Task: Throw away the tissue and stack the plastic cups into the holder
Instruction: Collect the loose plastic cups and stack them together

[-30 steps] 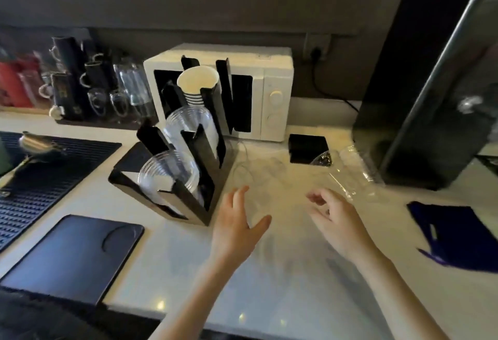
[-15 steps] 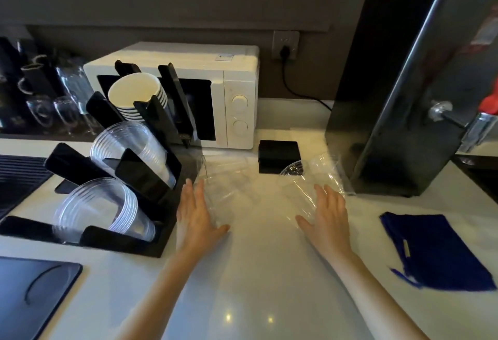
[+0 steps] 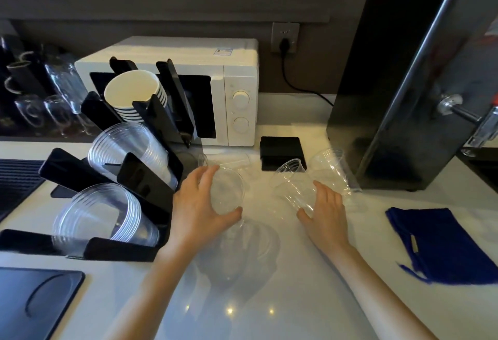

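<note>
My left hand (image 3: 198,205) grips a clear plastic cup (image 3: 225,191), lifted with its bottom facing me. My right hand (image 3: 324,210) holds a second clear cup (image 3: 295,182), tilted with its mouth pointing away and left. Two more clear cups lie on the white counter: one (image 3: 334,170) behind my right hand, one (image 3: 229,160) behind my left. The black cup holder (image 3: 151,178) stands at left, with stacks of clear cups (image 3: 99,213) in its near slots and paper cups (image 3: 132,94) in its far slot. No tissue is visible.
A white microwave (image 3: 229,70) stands behind the holder. A small black box (image 3: 281,148) sits on the counter, a tall dark machine (image 3: 390,84) at right. A blue cloth (image 3: 442,242) lies at right, a black tray (image 3: 35,299) at near left, glasses (image 3: 40,97) at far left.
Both hands reached forward from the bare counter and closed on cups; the left cup is lifted off the counter, the right cup is tilted up. The view shifted right and closer.
</note>
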The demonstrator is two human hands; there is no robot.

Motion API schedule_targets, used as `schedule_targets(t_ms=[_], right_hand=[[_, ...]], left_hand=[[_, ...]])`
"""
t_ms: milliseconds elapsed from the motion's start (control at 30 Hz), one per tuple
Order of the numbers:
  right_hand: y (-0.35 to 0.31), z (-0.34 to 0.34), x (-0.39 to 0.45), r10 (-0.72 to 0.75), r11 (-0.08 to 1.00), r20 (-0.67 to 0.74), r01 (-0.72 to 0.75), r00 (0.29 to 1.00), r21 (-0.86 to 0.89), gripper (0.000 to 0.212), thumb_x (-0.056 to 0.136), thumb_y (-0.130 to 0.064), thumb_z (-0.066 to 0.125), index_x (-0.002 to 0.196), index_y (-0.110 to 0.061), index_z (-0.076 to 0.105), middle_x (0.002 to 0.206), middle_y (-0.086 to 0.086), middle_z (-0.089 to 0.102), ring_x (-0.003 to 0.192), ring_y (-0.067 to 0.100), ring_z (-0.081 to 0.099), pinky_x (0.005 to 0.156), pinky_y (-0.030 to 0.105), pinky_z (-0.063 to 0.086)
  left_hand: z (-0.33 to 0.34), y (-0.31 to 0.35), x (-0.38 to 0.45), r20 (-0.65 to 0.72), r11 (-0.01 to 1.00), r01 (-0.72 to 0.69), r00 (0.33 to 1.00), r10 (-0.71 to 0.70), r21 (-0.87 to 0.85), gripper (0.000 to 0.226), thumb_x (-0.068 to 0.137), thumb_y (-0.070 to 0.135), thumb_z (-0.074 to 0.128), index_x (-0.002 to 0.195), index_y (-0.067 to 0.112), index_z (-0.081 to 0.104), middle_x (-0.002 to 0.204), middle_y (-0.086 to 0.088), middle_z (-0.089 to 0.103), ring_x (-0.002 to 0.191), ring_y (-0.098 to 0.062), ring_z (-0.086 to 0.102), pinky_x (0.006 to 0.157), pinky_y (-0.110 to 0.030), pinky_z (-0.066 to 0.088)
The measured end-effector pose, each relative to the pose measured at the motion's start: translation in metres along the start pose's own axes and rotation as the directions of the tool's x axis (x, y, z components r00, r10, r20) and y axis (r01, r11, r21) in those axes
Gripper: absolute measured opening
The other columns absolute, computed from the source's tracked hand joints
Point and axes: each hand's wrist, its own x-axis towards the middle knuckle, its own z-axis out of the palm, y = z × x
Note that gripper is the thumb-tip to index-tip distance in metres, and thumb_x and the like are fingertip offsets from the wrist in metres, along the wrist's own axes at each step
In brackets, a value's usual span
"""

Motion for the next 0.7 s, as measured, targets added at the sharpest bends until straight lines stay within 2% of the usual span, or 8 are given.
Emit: schedule_targets(t_ms=[167, 300, 433, 500, 567, 633, 700], right_hand=[[-0.006, 0.005, -0.004, 0.073, 0.992, 0.018, -0.075, 0.997, 0.098, 0.067, 0.078, -0.021, 0.062, 0.136, -0.006, 0.032, 0.137, 0.013, 0.042, 0.128, 0.030, 0.032, 0.104, 0.037, 0.030], [-0.011, 0.009, -0.004, 0.150, 0.968, 0.048, -0.157, 0.987, 0.194, 0.076, 0.072, -0.026, 0.071, 0.133, -0.003, 0.033, 0.134, 0.014, 0.041, 0.127, 0.029, 0.030, 0.104, 0.033, 0.028], [-0.016, 0.005, 0.005, 0.189, 0.976, 0.004, -0.188, 0.982, 0.107, 0.080, 0.066, -0.039, 0.076, 0.129, -0.004, 0.041, 0.127, 0.014, 0.050, 0.121, 0.031, 0.035, 0.101, 0.035, 0.030], [-0.025, -0.004, 0.009, 0.166, 0.965, -0.020, -0.159, 0.986, 0.211, 0.079, 0.065, -0.040, 0.077, 0.127, -0.004, 0.044, 0.123, 0.014, 0.052, 0.118, 0.031, 0.039, 0.100, 0.038, 0.034], [-0.041, -0.018, 0.010, 0.156, 0.881, -0.022, -0.129, 0.988, 0.454, 0.071, 0.066, -0.038, 0.077, 0.124, -0.010, 0.047, 0.116, 0.005, 0.053, 0.112, 0.026, 0.046, 0.096, 0.036, 0.040], [-0.061, -0.034, 0.010, 0.153, 0.719, 0.053, -0.148, 0.987, 0.679, 0.064, 0.068, -0.036, 0.077, 0.122, -0.018, 0.048, 0.115, 0.000, 0.055, 0.109, 0.018, 0.052, 0.090, 0.031, 0.045], [-0.078, -0.045, 0.011, 0.115, 0.535, 0.140, -0.180, 0.983, 0.826, 0.071, 0.066, -0.032, 0.078, 0.128, -0.021, 0.043, 0.115, 0.001, 0.058, 0.107, 0.014, 0.057, 0.083, 0.023, 0.047]], left_hand=[[0.004, 0.002, -0.001, 0.146, 0.997, -0.074, 0.987, 0.074, -0.006, 0.092, 0.057, 0.050, 0.066, 0.137, 0.029, 0.027, 0.143, 0.000, 0.034, 0.131, -0.019, 0.031, 0.104, -0.032, 0.030], [0.007, -0.001, 0.000, 0.134, 0.993, -0.118, 0.984, 0.120, -0.024, 0.089, 0.064, 0.043, 0.072, 0.139, 0.027, 0.025, 0.147, 0.002, 0.031, 0.136, -0.016, 0.024, 0.107, -0.028, 0.024], [0.008, -0.007, 0.002, 0.136, 0.990, -0.144, 0.981, 0.141, 0.011, 0.096, 0.061, 0.055, 0.068, 0.140, 0.029, 0.021, 0.153, 0.001, 0.024, 0.141, -0.017, 0.017, 0.113, -0.033, 0.018], [0.008, -0.008, 0.000, 0.094, 0.991, -0.133, 0.986, 0.136, -0.034, 0.103, 0.056, 0.057, 0.072, 0.141, 0.028, 0.020, 0.155, 0.000, 0.018, 0.141, -0.015, 0.015, 0.111, -0.030, 0.017], [0.008, -0.010, -0.005, 0.023, 0.988, -0.103, 0.994, 0.106, -0.120, 0.112, 0.050, 0.051, 0.080, 0.141, 0.026, 0.019, 0.153, 0.003, 0.016, 0.138, -0.007, 0.016, 0.107, -0.025, 0.017], [0.011, -0.012, -0.012, -0.024, 0.962, -0.019, 1.000, 0.013, -0.271, 0.118, 0.046, 0.042, 0.085, 0.141, 0.028, 0.017, 0.145, 0.012, 0.020, 0.131, 0.002, 0.019, 0.105, -0.020, 0.020], [0.018, -0.015, -0.018, -0.003, 0.884, 0.089, 0.995, -0.102, -0.459, 0.120, 0.045, 0.033, 0.089, 0.137, 0.037, 0.012, 0.139, 0.015, 0.026, 0.126, 0.003, 0.028, 0.098, -0.008, 0.024]])
